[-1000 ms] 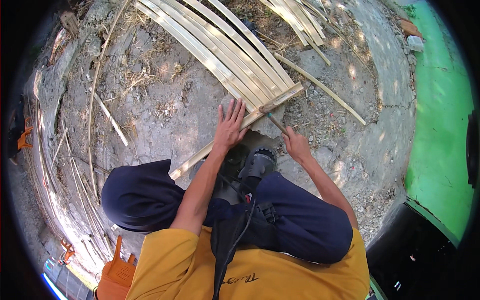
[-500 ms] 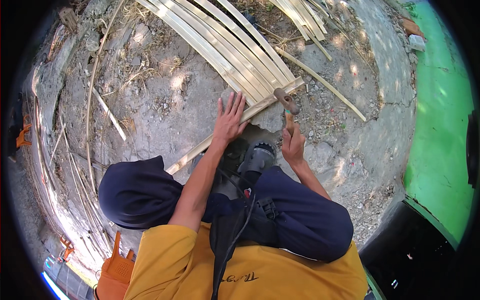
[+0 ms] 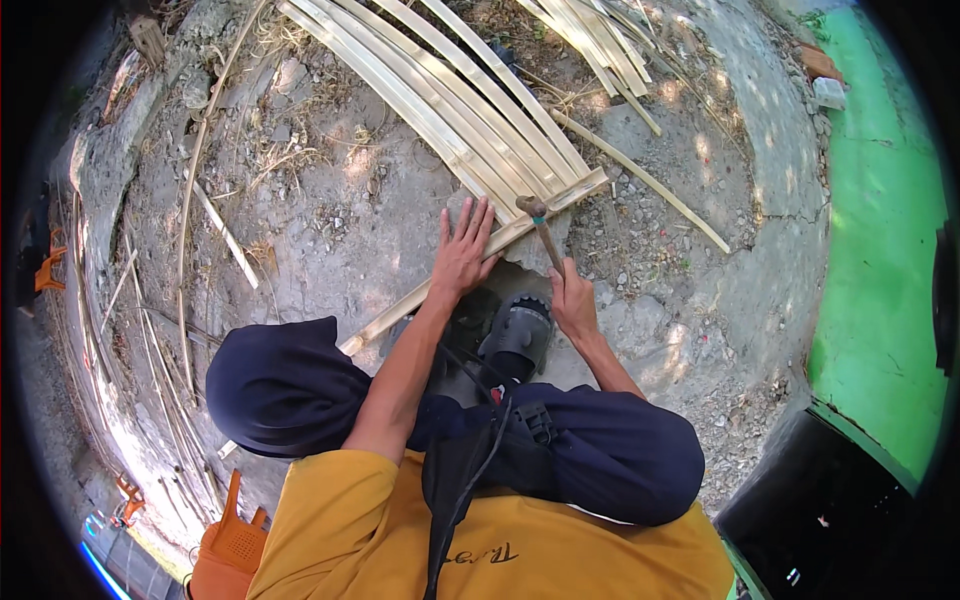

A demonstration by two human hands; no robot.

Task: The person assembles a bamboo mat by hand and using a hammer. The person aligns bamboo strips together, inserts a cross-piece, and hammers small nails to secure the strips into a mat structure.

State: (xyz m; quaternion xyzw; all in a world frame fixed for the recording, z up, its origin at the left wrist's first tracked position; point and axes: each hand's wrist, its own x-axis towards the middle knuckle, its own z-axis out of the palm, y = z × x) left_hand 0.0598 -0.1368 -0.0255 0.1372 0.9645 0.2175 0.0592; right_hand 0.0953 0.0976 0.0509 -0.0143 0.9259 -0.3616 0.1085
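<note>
My right hand [image 3: 574, 302] grips the wooden handle of a hammer [image 3: 531, 206], whose head is at the crosspiece. That crosspiece [image 3: 400, 310] is a long pale split-bamboo strip running slantwise in front of me. Several long bamboo slats [image 3: 455, 110] lie side by side, fanning away to the far left, with their near ends at the crosspiece. My left hand [image 3: 463, 250] lies with its fingers stretched out across the strip, pressing beside the nearest slat end. Whether the hammer head touches the bamboo I cannot tell.
A loose bamboo strip [image 3: 650, 185] lies to the right of the slats, with more slats [image 3: 600, 50] beyond. Thin sticks [image 3: 185, 230] lie on the left. An orange chair [image 3: 232, 540] stands behind at lower left. A green wall [image 3: 870, 250] bounds the right side.
The hammer has moved left along the crosspiece, away from its right end, with my right hand following. My left hand stays spread in nearly the same place on the strip.
</note>
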